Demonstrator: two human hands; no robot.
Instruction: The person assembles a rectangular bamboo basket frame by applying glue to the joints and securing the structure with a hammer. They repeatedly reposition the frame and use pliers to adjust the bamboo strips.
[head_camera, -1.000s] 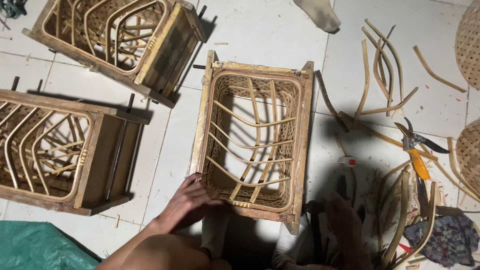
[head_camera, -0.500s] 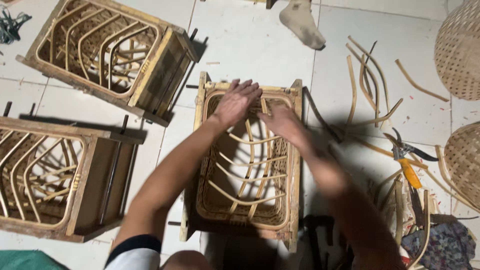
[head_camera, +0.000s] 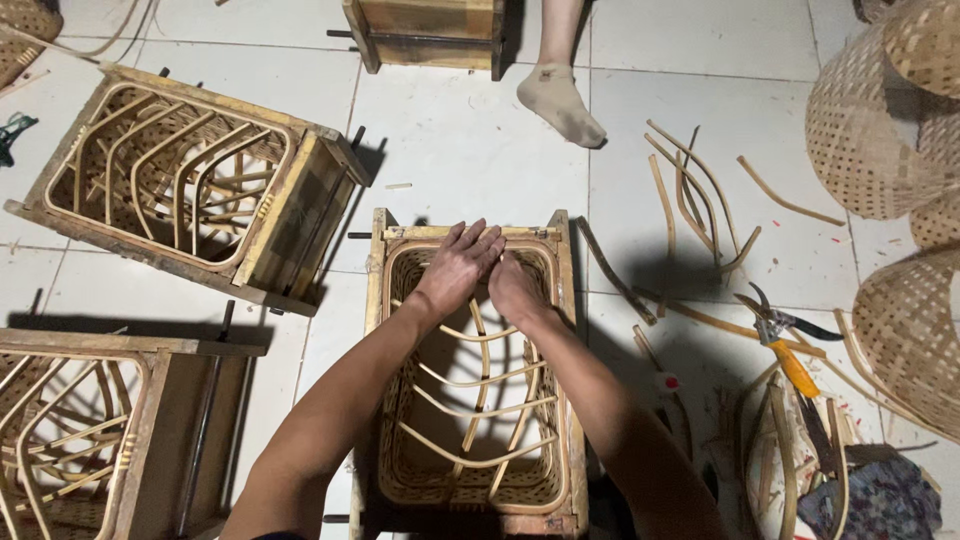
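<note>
Both hands press on the far rim of the basket frame (head_camera: 470, 380). The left hand (head_camera: 458, 268) lies flat, fingers spread, gripping nothing. The right hand (head_camera: 515, 288) is half hidden beneath it, grip unclear; pliers (head_camera: 785, 345) lie at 3 o'clock.

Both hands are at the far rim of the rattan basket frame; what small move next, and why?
Probably press the loose rib end down into the far rim: left hand and right hand already meet there on the wooden-framed woven rattan basket.
</note>
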